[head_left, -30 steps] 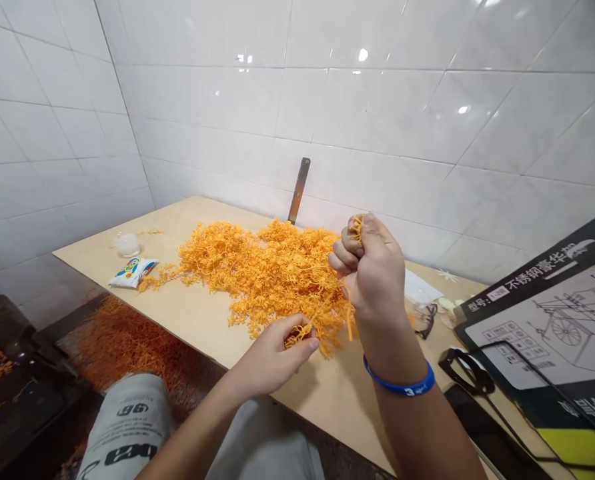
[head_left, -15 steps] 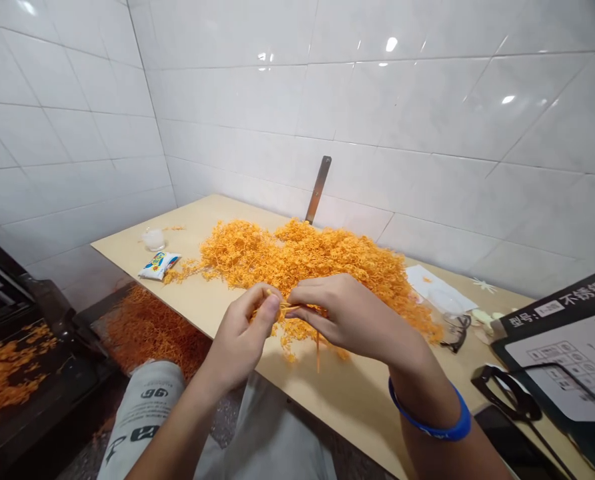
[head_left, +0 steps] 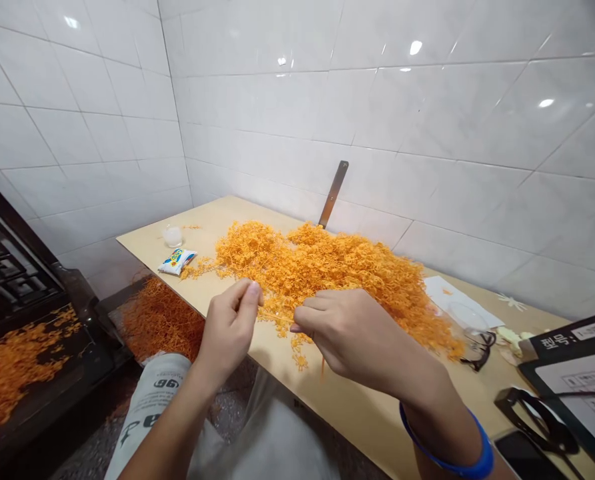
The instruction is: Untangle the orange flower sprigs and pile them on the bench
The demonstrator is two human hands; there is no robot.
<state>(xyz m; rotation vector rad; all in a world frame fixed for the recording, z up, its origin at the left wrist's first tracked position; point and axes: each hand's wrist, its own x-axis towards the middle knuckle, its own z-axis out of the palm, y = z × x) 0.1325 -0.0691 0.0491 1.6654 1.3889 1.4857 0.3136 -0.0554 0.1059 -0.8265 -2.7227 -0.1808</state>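
Note:
My left hand (head_left: 231, 327) is closed in a pinch, thumb on top, in front of the orange heap. My right hand (head_left: 350, 330), with a blue wristband (head_left: 472, 453), curls closed a short way to its right. Between them runs a thin orange plastic strand (head_left: 276, 317), its ends hidden in my fingers. Below the right hand an orange stem (head_left: 322, 368) hangs down, and a small flower-shaped orange piece (head_left: 300, 361) dangles beside it. Behind both hands lies a large heap of tangled orange plastic sprigs (head_left: 327, 263) on the table.
Left on the table (head_left: 212, 207) are a clear cup (head_left: 172, 235) and a small snack packet (head_left: 177, 261). A metal strip (head_left: 334, 193) leans on the wall. At right lie glasses (head_left: 479, 352), a black box (head_left: 577, 360) and a phone (head_left: 522, 457). More orange sprigs (head_left: 160, 320) fill the floor.
My hands have drawn apart, the left moving left and the right slightly right, with the strand stretched between them. The view has shifted a little to the left.

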